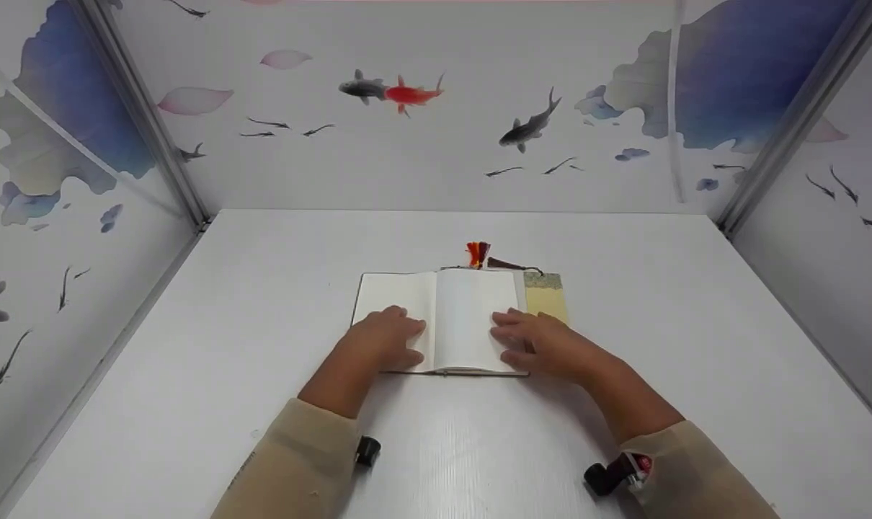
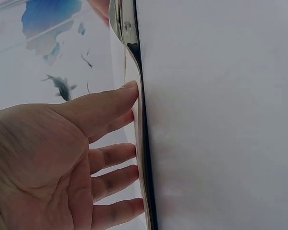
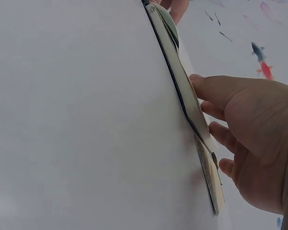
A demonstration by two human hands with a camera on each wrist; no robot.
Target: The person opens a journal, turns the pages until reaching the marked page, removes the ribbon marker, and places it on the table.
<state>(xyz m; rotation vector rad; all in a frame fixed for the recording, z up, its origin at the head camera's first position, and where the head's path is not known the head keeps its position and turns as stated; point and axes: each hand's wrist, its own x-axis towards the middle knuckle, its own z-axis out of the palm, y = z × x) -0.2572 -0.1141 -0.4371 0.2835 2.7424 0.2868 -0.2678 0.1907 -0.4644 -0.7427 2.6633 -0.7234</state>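
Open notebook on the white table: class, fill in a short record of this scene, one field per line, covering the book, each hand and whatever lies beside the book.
book: notebook lies open and flat, blank pages up
surface: white table
left hand: left hand rests with straight fingers on the left page
right hand: right hand rests with straight fingers on the right page, at its outer edge
beside the book: yellowish bookmark along its right side
above the book: red-orange tassel and a dark tassel
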